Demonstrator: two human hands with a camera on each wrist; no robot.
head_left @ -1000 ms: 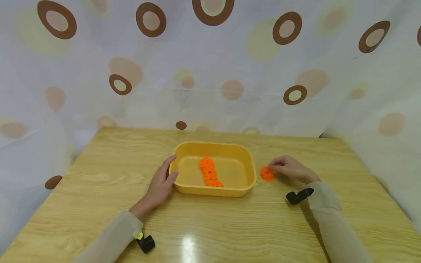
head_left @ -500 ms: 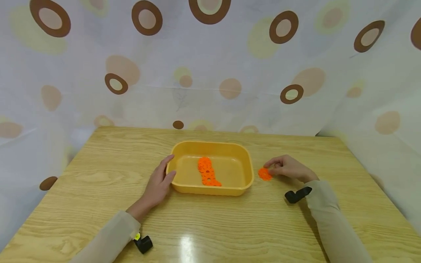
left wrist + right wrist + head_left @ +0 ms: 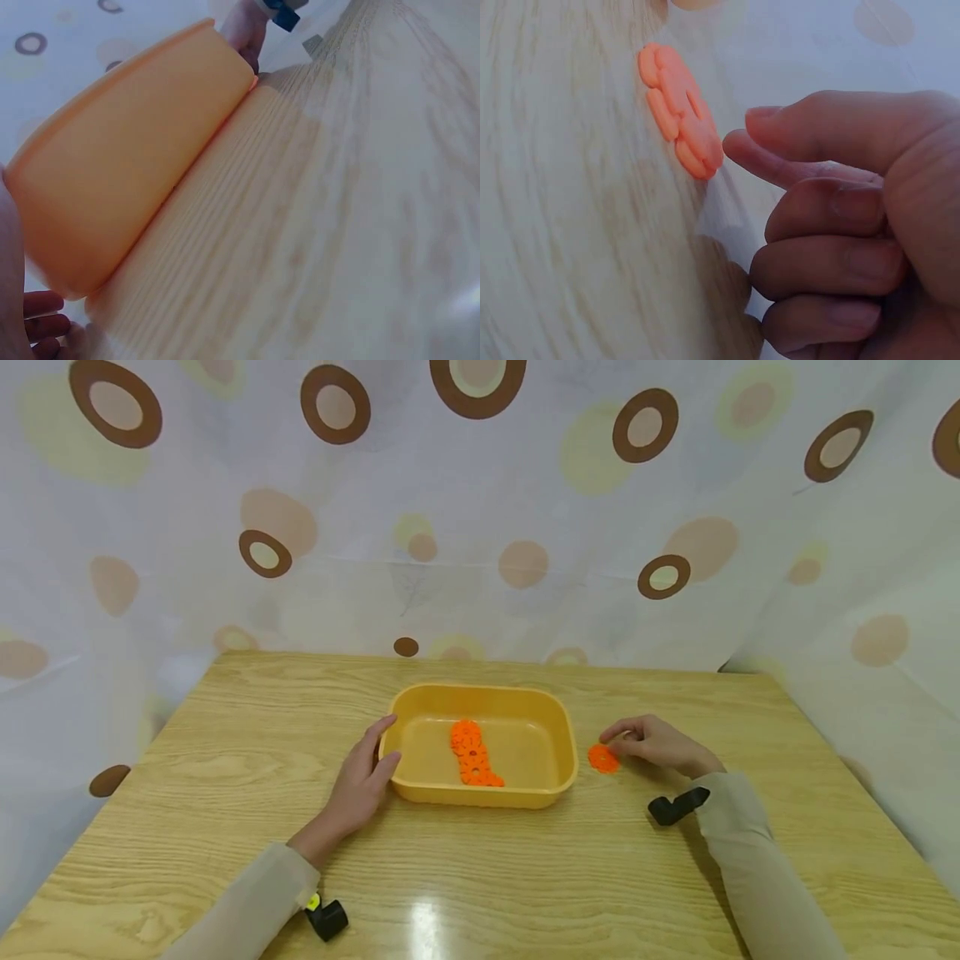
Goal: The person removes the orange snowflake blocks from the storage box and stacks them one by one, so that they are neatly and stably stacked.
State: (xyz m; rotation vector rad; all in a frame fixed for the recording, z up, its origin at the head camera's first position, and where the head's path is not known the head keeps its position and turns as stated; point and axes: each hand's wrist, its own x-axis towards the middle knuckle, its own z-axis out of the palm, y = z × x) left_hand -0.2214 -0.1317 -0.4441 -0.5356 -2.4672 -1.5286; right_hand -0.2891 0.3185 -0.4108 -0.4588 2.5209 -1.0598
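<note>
My left hand (image 3: pixel 363 779) grips the left end of a yellow plastic basin (image 3: pixel 480 796), thumb on the rim and fingers around its outer wall. Inside the basin a row of overlapping orange snowflake discs (image 3: pixel 474 756) runs from back to front. To the basin's right, more orange snowflake discs (image 3: pixel 603 759), seen as two stacked layers in the right wrist view, lie on the table. My right hand (image 3: pixel 660 747) is beside them, thumb (image 3: pixel 810 127) and index tips close together right at the discs' edge with nothing pinched. Its other fingers are curled.
The basin stands on a wood-grain table (image 3: pixel 525 877). Behind and beside the table hangs a pale curtain (image 3: pixel 480 485) with brown ring patterns. Black camera mounts (image 3: pixel 678 807) are on both wrists.
The tilted orange disc at my right fingertips has come down to lie flat, and the fingers have let it go. My left hand stays on the basin. The whole view has shifted slightly.
</note>
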